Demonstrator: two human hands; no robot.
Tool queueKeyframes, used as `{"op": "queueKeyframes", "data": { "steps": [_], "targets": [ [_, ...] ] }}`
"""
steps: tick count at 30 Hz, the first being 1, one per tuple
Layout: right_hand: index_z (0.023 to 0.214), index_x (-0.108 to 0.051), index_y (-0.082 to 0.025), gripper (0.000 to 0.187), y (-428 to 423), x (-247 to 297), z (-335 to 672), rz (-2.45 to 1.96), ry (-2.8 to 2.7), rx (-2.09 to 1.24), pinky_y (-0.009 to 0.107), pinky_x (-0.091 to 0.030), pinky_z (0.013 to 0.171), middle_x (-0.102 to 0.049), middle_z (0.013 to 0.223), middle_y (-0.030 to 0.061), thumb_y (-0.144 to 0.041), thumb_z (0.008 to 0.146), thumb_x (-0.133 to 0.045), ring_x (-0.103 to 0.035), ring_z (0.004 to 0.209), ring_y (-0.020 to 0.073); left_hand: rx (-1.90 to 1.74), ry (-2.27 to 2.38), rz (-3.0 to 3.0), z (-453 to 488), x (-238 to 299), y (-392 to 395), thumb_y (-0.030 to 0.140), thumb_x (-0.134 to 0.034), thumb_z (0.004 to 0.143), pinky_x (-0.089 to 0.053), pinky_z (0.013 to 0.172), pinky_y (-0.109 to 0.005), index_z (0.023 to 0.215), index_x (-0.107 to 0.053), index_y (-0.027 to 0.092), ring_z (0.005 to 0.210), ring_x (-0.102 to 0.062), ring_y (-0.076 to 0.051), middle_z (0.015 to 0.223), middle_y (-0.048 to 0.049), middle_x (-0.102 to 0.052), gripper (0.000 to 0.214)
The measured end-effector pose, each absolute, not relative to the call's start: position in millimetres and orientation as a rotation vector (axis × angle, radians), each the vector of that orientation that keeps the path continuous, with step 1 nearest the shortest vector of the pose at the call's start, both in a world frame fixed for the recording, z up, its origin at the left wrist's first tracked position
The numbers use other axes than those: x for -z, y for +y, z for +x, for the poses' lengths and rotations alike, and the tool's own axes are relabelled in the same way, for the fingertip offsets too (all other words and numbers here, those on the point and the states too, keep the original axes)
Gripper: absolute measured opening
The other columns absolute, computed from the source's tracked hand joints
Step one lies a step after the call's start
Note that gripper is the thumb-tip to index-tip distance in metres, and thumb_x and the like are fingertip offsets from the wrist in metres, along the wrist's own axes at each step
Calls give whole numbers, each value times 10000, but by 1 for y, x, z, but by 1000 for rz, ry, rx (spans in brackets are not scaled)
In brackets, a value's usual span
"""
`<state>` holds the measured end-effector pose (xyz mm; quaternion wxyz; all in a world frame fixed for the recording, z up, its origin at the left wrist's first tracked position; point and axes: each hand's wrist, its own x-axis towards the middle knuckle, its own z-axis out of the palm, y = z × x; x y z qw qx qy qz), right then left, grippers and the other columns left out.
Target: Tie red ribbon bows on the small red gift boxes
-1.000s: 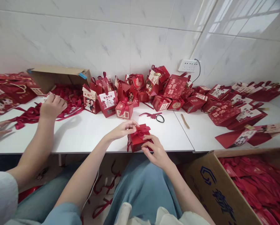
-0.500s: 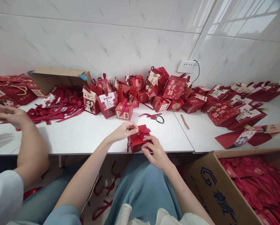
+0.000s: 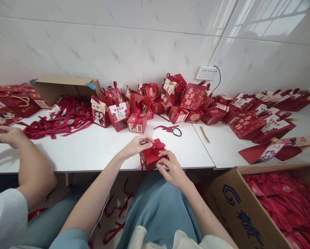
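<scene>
A small red gift box (image 3: 150, 157) with a red ribbon bow (image 3: 158, 147) on top sits at the front edge of the white table (image 3: 92, 148). My left hand (image 3: 136, 144) pinches the ribbon at the box's top left, fingers closed. My right hand (image 3: 171, 167) grips the box's right side, with the fingers curled on the ribbon near the bow.
A heap of finished red gift boxes (image 3: 170, 100) lines the wall. Loose red ribbons (image 3: 64, 119) and a cardboard box (image 3: 66, 86) lie at left. A black hair tie (image 3: 177, 131) lies behind my box. A carton of red ribbons (image 3: 274, 204) stands at right. Another person's hand (image 3: 7, 135) works at far left.
My hands stayed on the red box with small finger shifts at the bow. The other person's hand drew back from the ribbon pile toward the table's left front.
</scene>
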<state>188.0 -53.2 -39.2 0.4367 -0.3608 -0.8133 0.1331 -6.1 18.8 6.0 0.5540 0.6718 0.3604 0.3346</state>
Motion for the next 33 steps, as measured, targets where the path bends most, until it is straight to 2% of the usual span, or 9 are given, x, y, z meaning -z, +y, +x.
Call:
{"op": "queueKeyframes", "data": {
  "steps": [8, 18, 23, 33],
  "targets": [
    [808, -597, -196, 107, -52, 41, 188, -898, -2018, -348, 409, -454, 896, -547, 1009, 101, -219, 866, -511, -512, 1057, 235, -737, 829, 1694, -12, -11, 16, 353, -585, 797, -379, 688, -244, 820, -586, 160, 713, -494, -120, 766, 5, -547, 194],
    [805, -598, -192, 118, -53, 41, 187, -905, -2022, -344, 415, -455, 891, -550, 1005, 102, -224, 866, -503, -522, 1037, 236, -710, 803, 1656, -11, -4, 14, 423, -528, 824, -380, 677, -248, 769, -511, 163, 705, -499, -129, 738, -3, -538, 266],
    [804, -590, -197, 110, -53, 41, 187, -901, -2014, -356, 413, -462, 882, -546, 1003, 101, -217, 868, -503, -519, 1047, 236, -735, 818, 1629, -12, -5, 13, 384, -591, 783, -368, 633, -229, 786, -522, 165, 657, -467, -108, 713, 21, -508, 230],
    [806, -586, -197, 98, -52, 44, 186, -899, -2009, -341, 414, -456, 888, -541, 1003, 96, -214, 865, -509, -517, 1033, 231, -744, 895, 1644, -7, -5, 10, 361, -633, 755, -421, 692, -253, 773, -613, 143, 708, -580, -137, 718, -25, -638, 219]
  ]
}}
